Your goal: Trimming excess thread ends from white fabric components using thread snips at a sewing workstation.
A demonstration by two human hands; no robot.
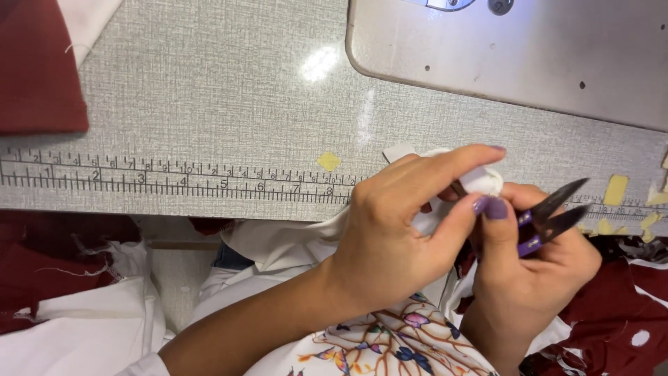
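White fabric piece point(480, 181) sits pinched between thumb and fingers of left hand point(390, 230), just below the printed ruler point(174, 182) at the table edge, raised so its edge is exposed. Right hand point(529, 271) is closed around purple thread snips point(550, 219), blades parted, pointing away from the ruler's low end

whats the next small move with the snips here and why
Probably turn the purple thread snips in the right hand toward the small white fabric piece pinched by the left hand: the blades stand open but point away from the cloth.
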